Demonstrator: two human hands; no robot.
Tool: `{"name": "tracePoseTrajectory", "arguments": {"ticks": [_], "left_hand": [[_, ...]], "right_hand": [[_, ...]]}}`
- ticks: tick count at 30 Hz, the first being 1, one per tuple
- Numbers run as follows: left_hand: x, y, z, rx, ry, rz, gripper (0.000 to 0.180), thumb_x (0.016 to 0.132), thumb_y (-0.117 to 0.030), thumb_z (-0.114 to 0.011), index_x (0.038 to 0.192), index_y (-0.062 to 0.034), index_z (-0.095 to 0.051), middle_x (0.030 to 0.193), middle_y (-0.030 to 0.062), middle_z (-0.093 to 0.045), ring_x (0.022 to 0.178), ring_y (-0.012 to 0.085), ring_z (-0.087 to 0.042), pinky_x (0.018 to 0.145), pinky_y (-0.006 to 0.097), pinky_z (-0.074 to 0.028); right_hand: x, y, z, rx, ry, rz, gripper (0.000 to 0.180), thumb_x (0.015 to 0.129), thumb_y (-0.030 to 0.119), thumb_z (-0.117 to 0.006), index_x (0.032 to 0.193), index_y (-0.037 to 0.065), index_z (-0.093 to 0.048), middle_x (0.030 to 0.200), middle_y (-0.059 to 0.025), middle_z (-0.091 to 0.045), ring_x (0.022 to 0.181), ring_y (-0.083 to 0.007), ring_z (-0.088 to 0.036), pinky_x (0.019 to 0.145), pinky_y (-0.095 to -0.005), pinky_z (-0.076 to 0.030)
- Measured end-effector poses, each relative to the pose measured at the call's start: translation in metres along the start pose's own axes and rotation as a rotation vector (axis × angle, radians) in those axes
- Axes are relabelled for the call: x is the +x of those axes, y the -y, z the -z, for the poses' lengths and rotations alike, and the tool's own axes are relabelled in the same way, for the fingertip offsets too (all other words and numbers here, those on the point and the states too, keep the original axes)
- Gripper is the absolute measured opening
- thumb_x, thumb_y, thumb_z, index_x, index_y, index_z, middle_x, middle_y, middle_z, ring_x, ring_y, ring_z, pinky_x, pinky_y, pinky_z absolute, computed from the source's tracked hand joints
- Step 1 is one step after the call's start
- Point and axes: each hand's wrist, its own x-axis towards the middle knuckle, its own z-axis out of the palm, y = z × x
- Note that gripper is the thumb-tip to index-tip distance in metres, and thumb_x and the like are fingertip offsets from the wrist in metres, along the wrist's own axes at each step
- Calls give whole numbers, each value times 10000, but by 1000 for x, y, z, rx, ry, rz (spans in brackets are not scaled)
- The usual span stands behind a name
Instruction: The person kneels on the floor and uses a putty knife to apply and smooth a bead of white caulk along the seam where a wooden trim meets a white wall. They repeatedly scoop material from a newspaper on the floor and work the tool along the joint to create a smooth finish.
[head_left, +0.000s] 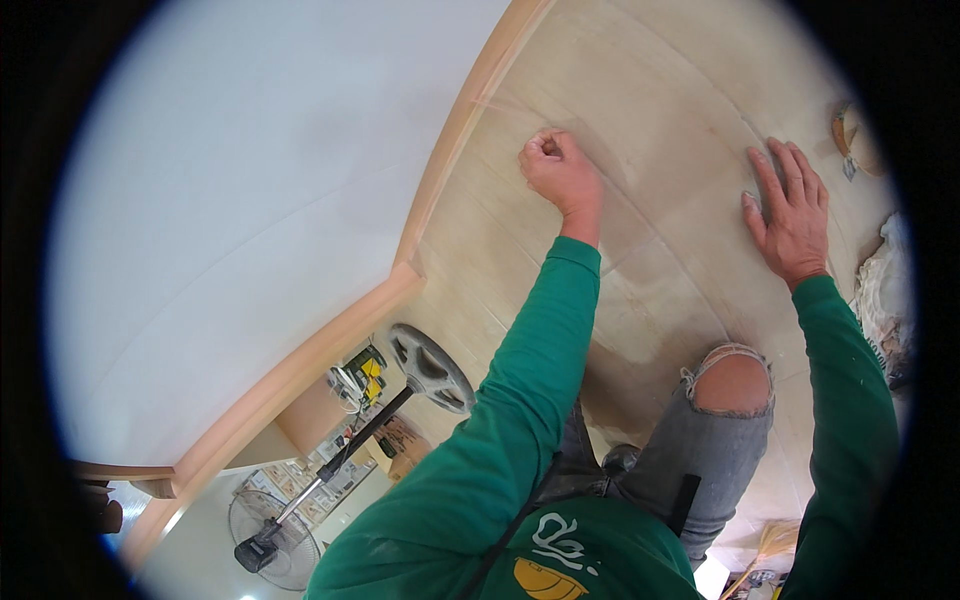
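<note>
My left hand (pixel 563 175) is closed with its fingers curled in, over the beige tiled floor (pixel 640 100) near the wooden trim (pixel 440 180) along the white wall. Whether anything small sits inside that fist is hidden. Farther right, my right hand (pixel 792 212) has its fingers stretched out and apart, palm down at the floor. It holds nothing that I can see. Both arms are in green sleeves, and my bent knee (pixel 735 384) shows through torn grey jeans below the hands.
A standing fan (pixel 275 540) with a round grey base (pixel 432 368) is at the lower left. Near it are a yellow-and-black item (pixel 370 375) and cluttered goods. A round brown-rimmed object (pixel 858 140) and crumpled whitish material (pixel 885 285) lie at the right edge; a broom (pixel 775 540) is lower right.
</note>
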Motion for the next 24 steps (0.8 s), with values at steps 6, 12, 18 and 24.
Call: {"name": "tracePoseTrajectory", "arguments": {"ticks": [6, 12, 18, 24], "left_hand": [[-20, -28, -10, 49, 82, -51, 259, 987, -223, -651, 1005, 34, -629, 1015, 134, -601, 878, 233, -599, 804, 377, -508], [-34, -46, -21, -1, 99, -82, 267, 999, -227, -645, 1040, 36, -621, 1057, 136, -601, 900, 238, -593, 820, 391, -507], [-46, -64, -31, -28, 139, -96, 237, 1000, -201, -644, 1035, 33, -625, 1032, 124, -603, 881, 235, -591, 807, 384, -507], [-76, -81, -43, -83, 288, -239, 150, 950, -140, -682, 1011, -10, -638, 969, 112, -604, 885, 256, -583, 799, 383, -493]], "right_hand": [[-1, -2, -2, 35, -1, -4, 603, 945, 305, -659, 1522, 185, -532, 1593, -85, -457, 1493, -304, -397, 1195, -474, -332], [-1, -1, -2, 43, -19, -5, 599, 942, 304, -659, 1517, 190, -535, 1587, -83, -460, 1485, -307, -404, 1193, -474, -340], [0, 0, 0, 48, -13, -12, 599, 936, 297, -665, 1510, 183, -537, 1583, -85, -462, 1480, -307, -412, 1190, -474, -344], [0, 0, 1, 73, -24, -9, 607, 925, 294, -674, 1504, 173, -540, 1583, -82, -465, 1486, -301, -408, 1187, -476, -345]]}}
